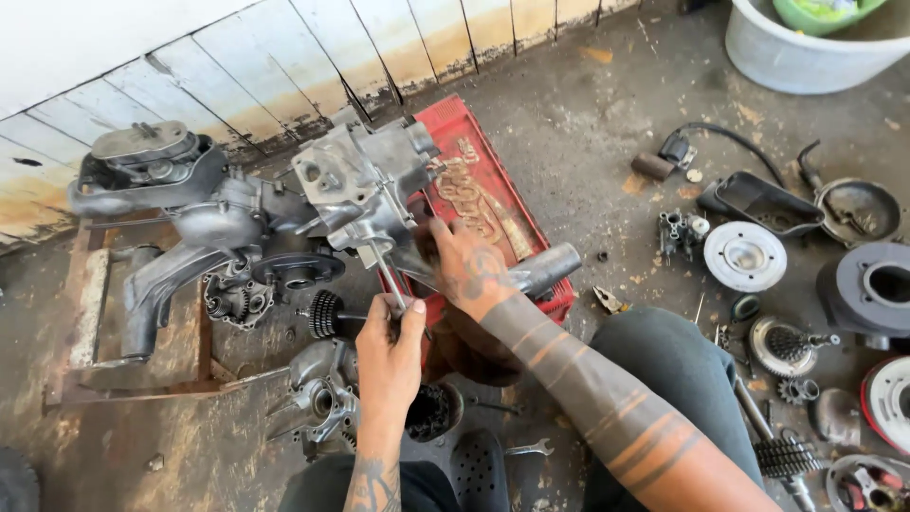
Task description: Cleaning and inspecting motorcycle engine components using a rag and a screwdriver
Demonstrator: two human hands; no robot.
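A grey metal engine block (pixel 365 180) lies on a red plastic crate (pixel 493 190) on the floor. My left hand (pixel 389 356) is closed around the handle of a slim metal tool (pixel 387 275) whose shaft points up into the underside of the block. My right hand (pixel 464 265), on a tattooed forearm, grips the lower right side of the block. A grey metal tube (pixel 550 268) sticks out to the right just past that hand.
A larger engine case (pixel 180 209) sits on a rusty frame (pixel 90 303) at left. Gears and a cover (pixel 318 393) lie near my knees. Drums, discs, a black tray (pixel 763 201) and small parts cover the floor at right. A grey tub (pixel 806 52) stands at the back right.
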